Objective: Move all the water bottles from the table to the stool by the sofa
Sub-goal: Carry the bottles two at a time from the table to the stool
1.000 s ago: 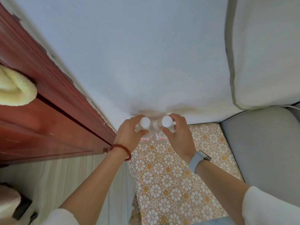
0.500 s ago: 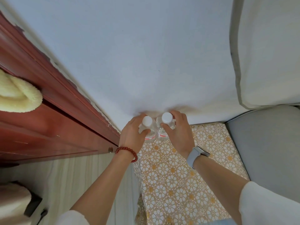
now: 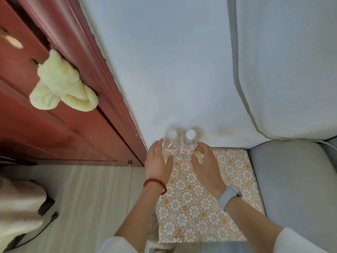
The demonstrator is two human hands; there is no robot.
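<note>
On the patterned stool [image 3: 209, 207], two bottles [image 3: 179, 145] stand against the wall [image 3: 173, 61].

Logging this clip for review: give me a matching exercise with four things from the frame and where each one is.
Things:
1. water bottles
2. bead bracelet
3. watch
4. cream towel

Places:
A. left wrist
B. hanging on the red door
C. far end of the patterned stool, by the wall
D. right wrist

Pairs: 1-C, 2-A, 3-D, 4-B
</note>
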